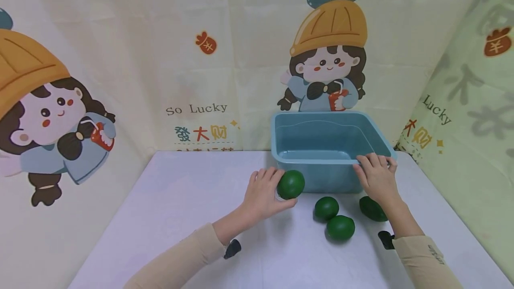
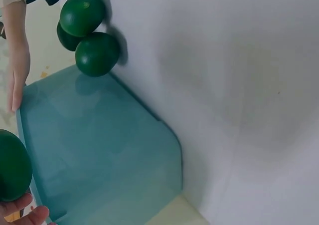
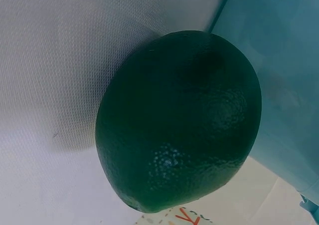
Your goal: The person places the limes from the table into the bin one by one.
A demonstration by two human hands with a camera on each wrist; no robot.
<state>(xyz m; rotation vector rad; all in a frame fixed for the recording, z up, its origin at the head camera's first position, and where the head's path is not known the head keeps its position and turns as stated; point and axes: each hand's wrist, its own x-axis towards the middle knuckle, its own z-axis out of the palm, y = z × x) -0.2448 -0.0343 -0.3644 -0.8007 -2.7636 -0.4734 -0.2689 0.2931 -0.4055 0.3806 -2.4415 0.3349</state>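
Observation:
My left hand (image 1: 263, 193) holds a round green lime (image 1: 291, 185) between its thumb and fingers, just in front of the left part of a blue plastic basin (image 1: 321, 176). The left wrist view shows this lime at its left edge, with fingertips (image 2: 35, 216) beneath it. My right hand (image 1: 378, 177) grips the basin's front rim near the right corner, fingers bent over the edge. Two more limes (image 1: 326, 208) (image 1: 340, 228) lie close together on the table before the basin. Another lime (image 1: 372, 208) lies under my right wrist and fills much of the right wrist view.
The basin stands at the back right of a white-covered table (image 1: 188, 200), close to a printed cloth backdrop (image 1: 257, 57). A second cloth (image 1: 478, 146) hangs along the right side. Dark wrist-camera parts (image 1: 232, 249) show below the left sleeve.

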